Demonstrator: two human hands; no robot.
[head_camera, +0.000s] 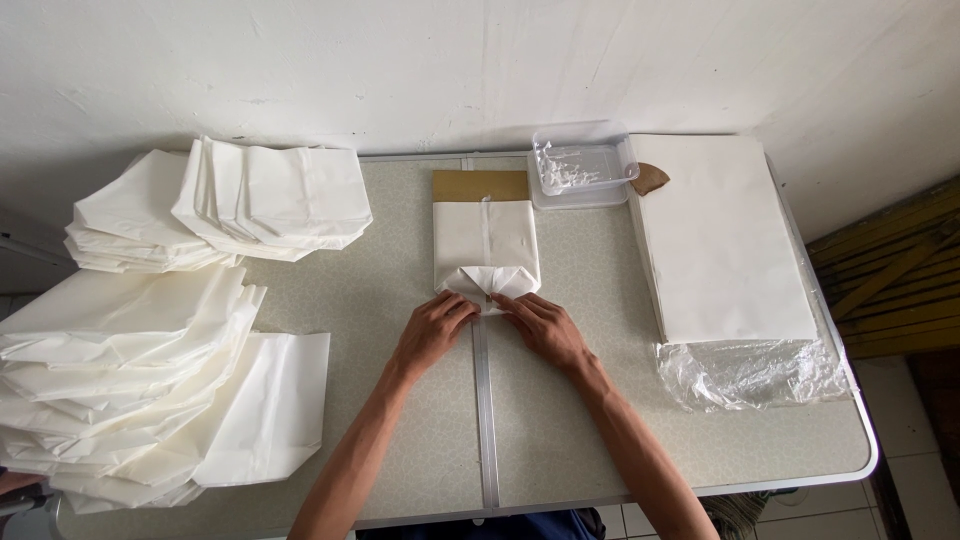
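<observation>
One paper bag (487, 240) under two hands, left hand (432, 332) and right hand (545, 328)

Finished white paper bags (150, 380) piled left; flat sheet stack (725, 240) right on plastic wrap (750, 372); clear tub (582, 165) behind.

Bare table (420, 440) near hands; bag piles (150, 400) block left, paper stack (720, 240) right.
</observation>
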